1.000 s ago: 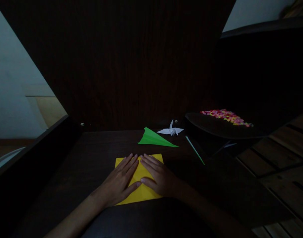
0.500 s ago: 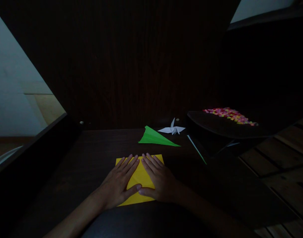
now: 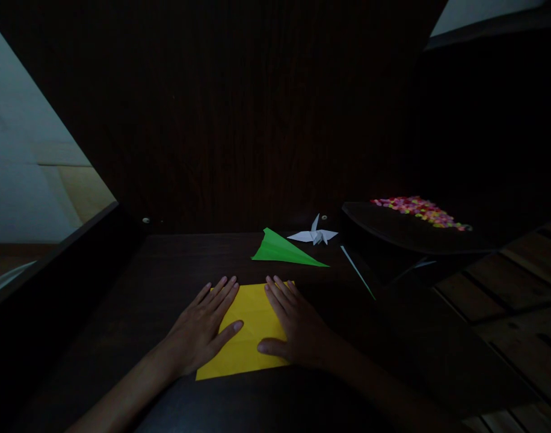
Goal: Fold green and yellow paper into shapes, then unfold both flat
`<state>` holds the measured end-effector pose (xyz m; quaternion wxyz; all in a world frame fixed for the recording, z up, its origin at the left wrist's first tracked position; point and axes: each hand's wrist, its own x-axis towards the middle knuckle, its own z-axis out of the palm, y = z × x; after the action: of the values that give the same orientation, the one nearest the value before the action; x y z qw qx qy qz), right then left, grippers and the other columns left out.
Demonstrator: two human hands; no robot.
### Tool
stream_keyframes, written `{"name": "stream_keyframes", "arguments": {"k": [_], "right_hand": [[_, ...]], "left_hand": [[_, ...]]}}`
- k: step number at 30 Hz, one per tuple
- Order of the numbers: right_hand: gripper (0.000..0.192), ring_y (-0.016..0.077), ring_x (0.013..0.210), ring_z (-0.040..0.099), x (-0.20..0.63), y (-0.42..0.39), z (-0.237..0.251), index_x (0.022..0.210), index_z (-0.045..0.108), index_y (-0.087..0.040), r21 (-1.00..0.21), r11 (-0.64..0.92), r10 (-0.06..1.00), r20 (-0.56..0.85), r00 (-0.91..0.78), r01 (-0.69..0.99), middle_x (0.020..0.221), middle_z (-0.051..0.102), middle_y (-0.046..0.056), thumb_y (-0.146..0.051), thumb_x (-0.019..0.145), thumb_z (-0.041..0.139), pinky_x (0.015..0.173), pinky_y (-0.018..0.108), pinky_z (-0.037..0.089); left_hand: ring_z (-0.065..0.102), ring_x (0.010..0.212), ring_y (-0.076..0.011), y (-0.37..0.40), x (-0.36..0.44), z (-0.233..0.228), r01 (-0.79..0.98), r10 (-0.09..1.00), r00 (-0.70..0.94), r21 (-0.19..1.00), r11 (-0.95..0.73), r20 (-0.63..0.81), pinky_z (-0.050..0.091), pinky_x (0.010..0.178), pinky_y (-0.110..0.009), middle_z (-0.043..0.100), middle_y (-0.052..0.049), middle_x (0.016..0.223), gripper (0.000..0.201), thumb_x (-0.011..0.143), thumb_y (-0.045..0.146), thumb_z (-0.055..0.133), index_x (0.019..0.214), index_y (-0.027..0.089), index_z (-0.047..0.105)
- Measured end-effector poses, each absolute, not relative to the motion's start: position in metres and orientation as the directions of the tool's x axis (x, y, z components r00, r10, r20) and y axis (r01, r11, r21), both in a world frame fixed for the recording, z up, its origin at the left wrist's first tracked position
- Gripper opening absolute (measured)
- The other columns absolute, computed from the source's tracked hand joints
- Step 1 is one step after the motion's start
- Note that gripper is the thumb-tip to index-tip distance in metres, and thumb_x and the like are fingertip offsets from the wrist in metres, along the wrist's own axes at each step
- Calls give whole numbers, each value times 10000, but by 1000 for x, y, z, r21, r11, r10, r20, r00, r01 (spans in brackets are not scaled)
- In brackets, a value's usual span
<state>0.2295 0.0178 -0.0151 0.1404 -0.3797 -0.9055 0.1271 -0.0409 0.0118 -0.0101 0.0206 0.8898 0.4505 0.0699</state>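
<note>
A yellow sheet of paper (image 3: 252,319) lies flat on the dark wooden surface in front of me, with faint creases across it. My left hand (image 3: 203,328) rests flat over its left side, fingers stretched out and thumb pointing inward. Over the right side lies my right hand (image 3: 298,328), also flat, its fingers reaching the far edge. The middle of the paper shows between the two thumbs, which are apart. Just beyond the sheet sits a green paper plane (image 3: 284,249), and behind that a white origami crane (image 3: 315,234).
A thin pale strip (image 3: 357,272) lies right of the plane. Farther right, a dark rounded shelf (image 3: 393,234) carries a pile of small pink, red and yellow pieces (image 3: 422,211). A tall dark panel (image 3: 257,120) rises at the back; a raised edge (image 3: 54,255) runs along the left.
My hands have slid apart, the left one moving farther left and the right one slightly right. More of the yellow paper's middle and its near left corner now show.
</note>
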Motion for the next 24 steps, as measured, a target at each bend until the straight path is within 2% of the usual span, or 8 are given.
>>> {"name": "stream_keyframes", "arguments": {"k": [10,17,20,24], "right_hand": [[1121,332,1499,68,238,21,-15,1542,136,-8,-336,604,782,76,-618,723,1605,114,220,-791,811,466,1217,532,119],[1123,337,1497,84,237,22,-14,1549,132,-38,-335,607,783,94,-615,721,1601,129,219,-788,797,497,1215,537,116],[1065,342,1492,111,235,22,-13,1536,182,-18,-318,607,786,107,-608,728,1595,149,225,-749,830,499,1213,539,135],[760,353,1469,211,231,25,-10,1473,366,-15,-291,594,803,147,-578,750,1558,291,217,-548,944,481,1197,566,181]], "left_hand": [[281,1454,-292,15,-49,-6,793,797,593,89,-603,117,265,1166,-530,249,-116,1584,763,985,554,405,1566,212,48],[272,1449,-338,20,-52,-5,803,807,582,89,-589,100,281,1136,-606,257,-148,1578,789,966,577,431,1562,193,86],[253,1449,-365,21,-51,0,781,787,603,109,-616,125,304,1106,-645,278,-135,1578,690,983,516,447,1555,238,177],[243,1458,-375,23,-51,3,703,705,671,105,-704,231,290,1100,-677,328,-79,1579,399,1005,340,473,1400,314,521]]}}
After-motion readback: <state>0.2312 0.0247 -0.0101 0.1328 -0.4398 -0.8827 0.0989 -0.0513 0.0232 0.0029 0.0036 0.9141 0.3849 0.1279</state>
